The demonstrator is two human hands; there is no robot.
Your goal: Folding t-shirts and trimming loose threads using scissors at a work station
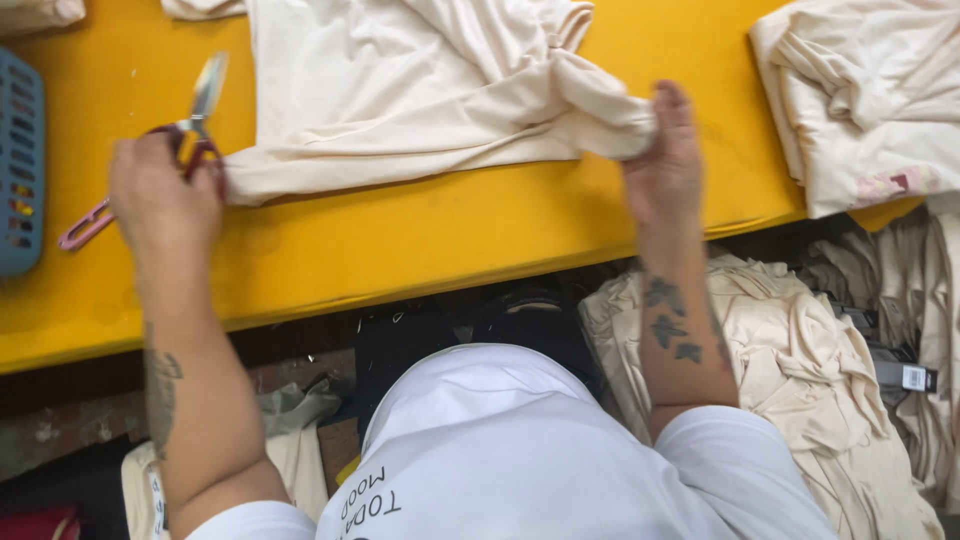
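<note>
A cream garment (400, 90) lies spread on the yellow table (420, 240). My right hand (665, 165) is closed on a bunched end of the garment at its right side. My left hand (165, 195) holds scissors (205, 95) with pink and red handles, the blades pointing away from me. That hand rests at the garment's left corner; whether it also pinches the cloth I cannot tell.
A blue plastic basket (20, 160) sits at the table's left edge. A second heap of cream garments (870, 100) lies on the table at the far right. Below the table edge, to my right, is a pile of cream cloth (800, 370) with tags.
</note>
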